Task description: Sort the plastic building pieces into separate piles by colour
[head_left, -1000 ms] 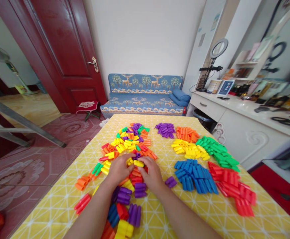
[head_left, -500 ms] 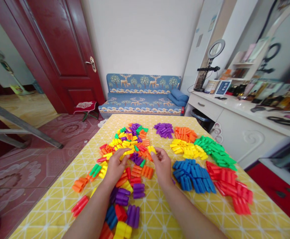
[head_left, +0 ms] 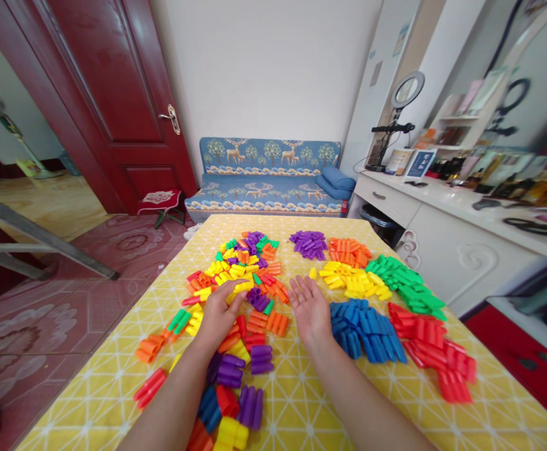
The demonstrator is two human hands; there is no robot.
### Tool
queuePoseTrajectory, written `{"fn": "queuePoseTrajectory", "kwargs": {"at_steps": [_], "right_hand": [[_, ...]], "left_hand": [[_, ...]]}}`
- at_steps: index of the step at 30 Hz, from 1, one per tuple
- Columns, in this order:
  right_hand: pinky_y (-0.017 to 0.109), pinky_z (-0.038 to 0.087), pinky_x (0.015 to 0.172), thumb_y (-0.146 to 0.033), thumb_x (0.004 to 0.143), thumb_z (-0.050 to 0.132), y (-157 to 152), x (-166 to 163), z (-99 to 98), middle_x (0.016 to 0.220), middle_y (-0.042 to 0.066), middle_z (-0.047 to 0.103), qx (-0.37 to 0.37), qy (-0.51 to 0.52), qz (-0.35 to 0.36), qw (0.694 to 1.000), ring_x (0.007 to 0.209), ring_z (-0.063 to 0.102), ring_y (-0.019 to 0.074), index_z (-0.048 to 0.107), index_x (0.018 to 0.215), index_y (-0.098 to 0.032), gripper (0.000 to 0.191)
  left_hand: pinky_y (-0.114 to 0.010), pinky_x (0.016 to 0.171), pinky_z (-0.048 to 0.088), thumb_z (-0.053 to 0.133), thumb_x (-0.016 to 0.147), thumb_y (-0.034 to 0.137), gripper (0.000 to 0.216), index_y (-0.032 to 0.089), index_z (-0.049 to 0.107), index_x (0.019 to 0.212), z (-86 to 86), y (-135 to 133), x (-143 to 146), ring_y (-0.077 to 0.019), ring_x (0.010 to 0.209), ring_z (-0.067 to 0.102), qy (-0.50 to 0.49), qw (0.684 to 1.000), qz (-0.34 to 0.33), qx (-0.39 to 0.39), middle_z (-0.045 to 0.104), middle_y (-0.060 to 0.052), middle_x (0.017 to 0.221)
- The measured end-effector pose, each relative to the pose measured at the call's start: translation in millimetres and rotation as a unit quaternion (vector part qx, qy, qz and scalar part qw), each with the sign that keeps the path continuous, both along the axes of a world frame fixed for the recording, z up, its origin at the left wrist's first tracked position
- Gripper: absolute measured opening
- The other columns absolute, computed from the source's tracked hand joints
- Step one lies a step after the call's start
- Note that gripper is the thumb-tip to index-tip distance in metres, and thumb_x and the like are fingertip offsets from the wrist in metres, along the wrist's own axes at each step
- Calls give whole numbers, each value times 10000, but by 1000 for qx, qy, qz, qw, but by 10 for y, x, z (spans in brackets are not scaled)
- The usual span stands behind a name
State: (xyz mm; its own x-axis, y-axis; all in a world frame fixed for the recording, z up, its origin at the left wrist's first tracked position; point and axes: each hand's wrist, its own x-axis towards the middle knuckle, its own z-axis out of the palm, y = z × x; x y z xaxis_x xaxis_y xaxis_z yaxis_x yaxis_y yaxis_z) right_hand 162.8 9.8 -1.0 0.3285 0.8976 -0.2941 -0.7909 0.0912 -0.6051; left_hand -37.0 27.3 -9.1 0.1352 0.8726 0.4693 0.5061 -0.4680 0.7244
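Observation:
A mixed pile of coloured plastic blocks (head_left: 242, 275) lies on the yellow patterned tablecloth (head_left: 301, 401). My left hand (head_left: 217, 313) rests on the near part of that pile, with its fingers curled round a yellow block (head_left: 240, 287). My right hand (head_left: 309, 308) is held palm up with fingers spread, empty, just left of the blue pile (head_left: 364, 327). A single yellow block (head_left: 312, 273) lies beyond its fingertips, at the edge of the yellow pile (head_left: 355, 282). Sorted piles of purple (head_left: 309, 243), orange (head_left: 349, 252), green (head_left: 402, 280) and red (head_left: 435, 347) blocks lie to the right.
More loose mixed blocks (head_left: 235, 394) lie between my forearms near the front edge. A white dresser (head_left: 447, 232) with a ring light (head_left: 405, 94) stands at the right. A blue sofa (head_left: 266, 178) is beyond the table, a red door (head_left: 108, 100) at the left.
My right hand carried a yellow block from the mixed pile toward the right, then opened; the block now lies by the yellow pile. My left hand took hold of a yellow block and stayed.

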Motion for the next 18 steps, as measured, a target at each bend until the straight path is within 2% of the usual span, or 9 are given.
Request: {"fn": "queuePoseTrajectory", "kwargs": {"at_steps": [2,5,7,10,16,18], "right_hand": [[233,540,627,-320,770,650,-54,-96,-18,1012,56,689,18,-101,82,991,877,667,165,641,957,-203,221],[232,497,571,-346,713,712,-120,-224,-54,973,63,694,82,-294,171,937,781,651,166,661,1038,-185,366],[264,505,637,-309,710,706,-145,-275,-75,973,56,693,126,-399,173,892,773,638,164,666,1073,-194,383],[303,503,731,-244,740,657,-160,-290,-97,979,54,698,161,-499,158,837,809,629,172,679,1065,-203,329],[298,485,746,-183,767,616,-175,-232,-75,955,41,703,188,-619,100,756,806,629,171,690,1045,-227,291],[300,484,755,-177,782,597,-189,-226,-52,951,36,707,197,-632,104,742,800,633,169,691,1044,-237,285]], "left_hand": [[-355,941,463,527,886,368,315,173,671,1087,13,-21,12,-226,1042,626,-4,1000,-26,-15,691,-82,1102],[-335,943,461,525,895,352,305,182,669,1104,27,-55,27,-212,1044,627,-17,997,-74,-26,690,-75,1118],[-329,945,459,528,898,342,297,191,670,1111,37,-74,35,-206,1045,626,-21,994,-100,-26,689,-72,1124],[-329,936,460,541,895,335,285,196,680,1101,62,-94,44,-206,1032,628,-8,992,-124,-28,697,-72,1107],[-310,860,484,540,895,340,291,193,680,1104,105,-134,67,-209,973,643,16,988,-150,-43,710,-66,1062],[-311,841,492,532,896,350,298,195,680,1103,106,-144,76,-212,949,649,18,987,-156,-47,714,-63,1046]]}}
